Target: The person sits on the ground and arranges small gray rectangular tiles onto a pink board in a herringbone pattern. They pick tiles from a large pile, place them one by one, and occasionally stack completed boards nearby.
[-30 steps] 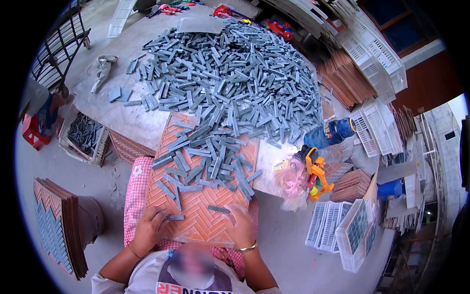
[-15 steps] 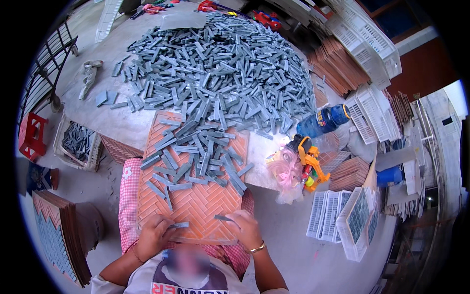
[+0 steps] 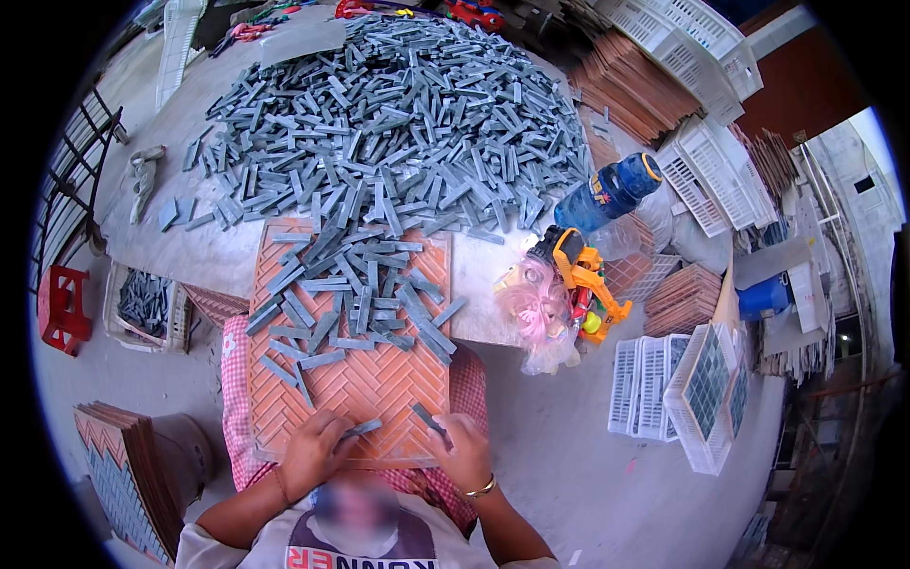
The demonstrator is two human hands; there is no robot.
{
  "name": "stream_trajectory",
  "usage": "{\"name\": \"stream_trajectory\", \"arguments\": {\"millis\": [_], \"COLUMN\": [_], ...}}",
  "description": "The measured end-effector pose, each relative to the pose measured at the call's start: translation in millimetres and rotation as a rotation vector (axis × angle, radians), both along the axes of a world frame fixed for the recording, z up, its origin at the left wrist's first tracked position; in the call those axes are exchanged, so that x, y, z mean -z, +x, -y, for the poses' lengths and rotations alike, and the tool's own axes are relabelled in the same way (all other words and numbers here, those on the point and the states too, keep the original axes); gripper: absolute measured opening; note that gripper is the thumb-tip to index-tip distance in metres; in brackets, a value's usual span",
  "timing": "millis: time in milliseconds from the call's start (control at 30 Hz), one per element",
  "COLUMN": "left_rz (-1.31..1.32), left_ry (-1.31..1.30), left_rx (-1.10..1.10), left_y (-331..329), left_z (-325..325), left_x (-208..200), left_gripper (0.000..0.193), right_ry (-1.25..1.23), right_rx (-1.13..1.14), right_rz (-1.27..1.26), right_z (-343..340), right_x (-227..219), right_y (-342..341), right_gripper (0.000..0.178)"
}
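An orange tray (image 3: 379, 394) with a raised herringbone pattern lies before me, partly over my lap. My left hand (image 3: 318, 448) is at its near left part, with a grey strip tile (image 3: 364, 428) pinched between thumb and fingers. At the near right, my right hand (image 3: 462, 453) grips another grey strip tile (image 3: 427, 418), tilted up and away from me. Loose strip tiles (image 3: 365, 299) lie jumbled across the tray's far half. They run on into a big heap of the same tiles (image 3: 408, 123) on the table.
Right of the tray are a pink-haired doll (image 3: 538, 303), a yellow toy digger (image 3: 592, 284) and a blue bottle (image 3: 607, 194). White crates (image 3: 645, 384) stand on the floor to the right. At left are a tile-filled crate (image 3: 116, 318), a red stool (image 3: 66, 308) and stacked trays (image 3: 118, 455).
Both tiles have turned in my fingers, their free ends now pointing more away from me. My hands have come slightly closer together. The whole view has shifted a little.
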State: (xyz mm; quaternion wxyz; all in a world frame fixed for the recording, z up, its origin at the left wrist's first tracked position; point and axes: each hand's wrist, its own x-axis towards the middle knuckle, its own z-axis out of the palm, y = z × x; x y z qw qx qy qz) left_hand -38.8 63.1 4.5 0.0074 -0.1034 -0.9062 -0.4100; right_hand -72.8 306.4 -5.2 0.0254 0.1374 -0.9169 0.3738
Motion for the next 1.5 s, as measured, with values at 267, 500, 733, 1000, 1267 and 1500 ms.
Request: {"name": "stream_trajectory", "arguments": {"millis": [267, 500, 733, 1000, 1267, 1500], "left_rz": [0.014, 0.030, -0.012, -0.008, -0.060, -0.037], "left_ry": [0.044, 0.057, -0.020, -0.053, -0.096, -0.134], "left_rx": [-0.013, 0.040, 0.060, 0.029, 0.064, 0.078], "left_y": [0.4, -2.5, -12.5, -21.0, -22.9, -25.1], "left_z": [-2.6, -6.5, -21.8, -28.7, -30.1, -30.4], "left_x": [1.2, 3.7, 2.3, 6.1, 9.8, 9.6], "left_gripper": [0.018, 0.020, 0.025, 0.023, 0.026, 0.025], "right_ry": [-0.028, -0.086, -0.174, -0.196, -0.226, -0.151], "right_rx": [0.010, 0.050, 0.057, 0.114, 0.088, 0.038], "right_rz": [-0.048, 0.164, 0.082, 0.039, 0.010, -0.009], "right_z": [4.0, 3.7, 2.3, -3.4, -2.2, 1.3], "right_x": [2.6, 3.7, 3.9, 1.7, 2.5, 0.3], "right_y": [-5.4, -11.0, -15.6, -14.1, -13.9, -14.5], "right_gripper": [0.020, 0.020, 0.020, 0.016, 0.014, 0.016]}}
